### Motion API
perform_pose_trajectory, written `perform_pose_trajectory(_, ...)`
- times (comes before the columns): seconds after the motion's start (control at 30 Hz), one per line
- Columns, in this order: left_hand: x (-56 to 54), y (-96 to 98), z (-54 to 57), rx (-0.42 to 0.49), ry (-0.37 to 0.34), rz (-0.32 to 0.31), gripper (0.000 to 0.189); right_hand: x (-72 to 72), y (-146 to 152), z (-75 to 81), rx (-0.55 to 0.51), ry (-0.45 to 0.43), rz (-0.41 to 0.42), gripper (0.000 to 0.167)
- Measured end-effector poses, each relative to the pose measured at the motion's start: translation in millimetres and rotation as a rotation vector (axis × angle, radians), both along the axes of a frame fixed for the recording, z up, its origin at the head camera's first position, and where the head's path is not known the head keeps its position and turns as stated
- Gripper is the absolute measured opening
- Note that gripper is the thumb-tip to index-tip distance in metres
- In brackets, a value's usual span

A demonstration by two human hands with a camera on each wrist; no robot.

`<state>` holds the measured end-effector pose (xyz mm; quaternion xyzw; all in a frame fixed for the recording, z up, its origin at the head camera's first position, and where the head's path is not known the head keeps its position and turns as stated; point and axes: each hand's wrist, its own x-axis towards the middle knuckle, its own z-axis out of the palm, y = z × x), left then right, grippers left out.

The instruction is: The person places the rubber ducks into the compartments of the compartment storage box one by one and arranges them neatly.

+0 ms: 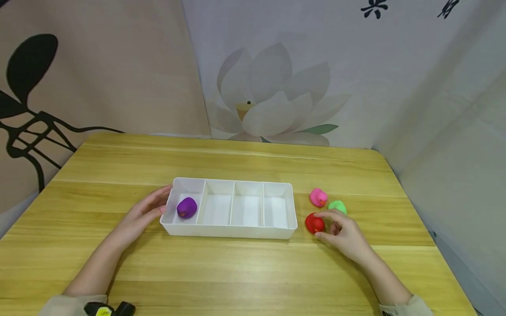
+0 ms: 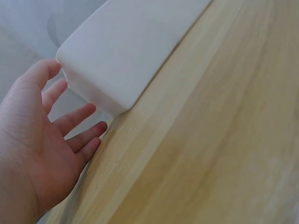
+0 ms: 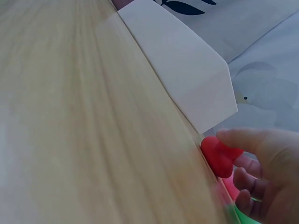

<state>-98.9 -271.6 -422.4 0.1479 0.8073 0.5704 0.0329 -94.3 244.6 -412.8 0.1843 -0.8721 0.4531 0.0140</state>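
A white tray (image 1: 229, 231) with a row of several compartments stands on the table. In its leftmost compartment sits a purple toy duck (image 1: 187, 208). My left hand (image 1: 142, 216) touches the tray's left end with fingertips, its fingers loosely spread in the left wrist view. To the right of the tray, my right hand (image 1: 345, 232) pinches a red toy duck (image 1: 314, 224) between thumb and forefinger; the duck appears low at the table surface. Just behind it are a pink toy duck (image 1: 318, 197) and a green toy duck (image 1: 337, 206), the green one partly hidden by my right hand.
The wooden table (image 1: 245, 272) reaches back to a pale cloth backdrop (image 1: 284, 26) printed with a flower. In the right wrist view the tray's side wall (image 3: 187, 70) stands close beside the red duck.
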Motion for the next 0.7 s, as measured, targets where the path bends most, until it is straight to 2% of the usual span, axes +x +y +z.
perform_pose_trajectory(0.2,-0.8,0.5,-0.2,0.020,0.011,-0.007,0.049,7.8,-11,19.1,-0.003,0.018,-0.008,0.041)
perform_pose_trajectory(0.3,-1.0,0.5,-0.6,0.029,0.013,-0.010,0.049,9.1,-13,21.4,0.003,0.024,-0.016,0.041)
perform_pose_trajectory(0.5,-0.5,0.5,-0.8,0.028,0.016,-0.009,0.049,7.7,-11,14.9,-0.006,0.049,-0.012,0.041)
perform_pose_trajectory(0.7,0.1,0.7,-1.1,0.024,0.014,-0.007,0.050,1.1,-1,-4.9,-0.003,0.048,-0.028,0.044)
